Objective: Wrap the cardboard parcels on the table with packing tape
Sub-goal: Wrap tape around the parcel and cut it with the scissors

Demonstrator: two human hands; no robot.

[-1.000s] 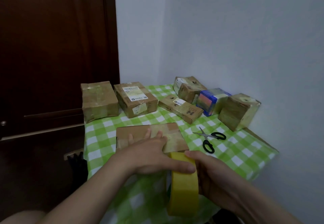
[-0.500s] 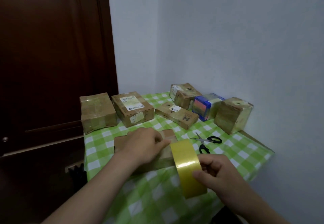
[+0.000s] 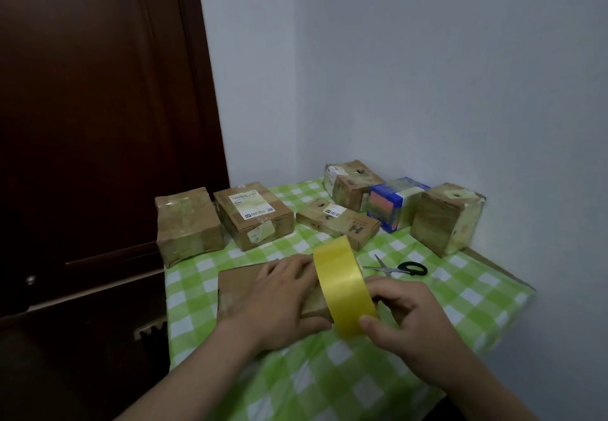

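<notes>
Nearest you, your right hand (image 3: 404, 318) grips the yellow tape roll (image 3: 345, 289): thumb pressed on the outer band, fingers curled behind it. The roll stands on edge, tilted, at the right end of the flat parcel (image 3: 243, 285). Your left hand (image 3: 283, 302) lies palm-down on that parcel, fingers fairly straight and spread, pinning it to the green-checked table (image 3: 460, 305) near the front edge; it grasps nothing. Can't tell if a free tape end is stuck to the cardboard, since the roll hides the contact spot. Judged step: laying a strip across this flat parcel, early in its wrap; its left part shows bare brown card. The next move likely calls for drawing the roll away under tension while the left palm stops the parcel sliding on the cloth, then a cut. Black-handled scissors (image 3: 399, 268) lie just right of the roll, blades pointing left. Farther back sits a row of parcels: a taped parcel (image 3: 186, 226) at the left edge, a labelled parcel (image 3: 253, 215) beside it, a low parcel marked H (image 3: 339, 223) mid-table, then a corner parcel (image 3: 350, 183), a blue box (image 3: 393, 205) and a cube parcel (image 3: 447, 218) near the wall at right. Most look glossy with tape, judgement only. A dark door (image 3: 98, 124) stands left of the table.
</notes>
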